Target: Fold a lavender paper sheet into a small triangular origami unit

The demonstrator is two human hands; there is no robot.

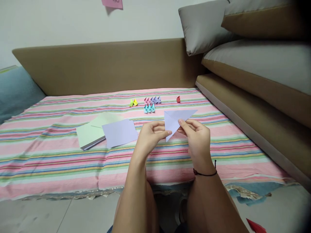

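Between my two hands a lavender sheet of paper (pixel 173 119), folded into a triangle, is held up above the striped cloth. My left hand (pixel 155 133) pinches its lower left edge between thumb and fingers. On the slanted right edge, the thumb and fingers of my right hand (pixel 195 131) grip it too. A flat lavender sheet (pixel 120 132) lies left of my left hand, partly over a stack of pale green paper (pixel 89 132). Beyond my hands stand small folded paper pieces: yellow ones (pixel 134 102), pink ones (pixel 147 100), lavender ones (pixel 155 99), turquoise ones (pixel 149 108) and a red one (pixel 178 99).
The striped cloth (pixel 60 161) covers a sofa seat with a brown backrest (pixel 109 66). Large cushions (pixel 262 64) are piled at the right, and a blue cushion (pixel 17 90) sits at the left. A red pointed object (pixel 255 226) shows at the lower right, over the tiled floor.
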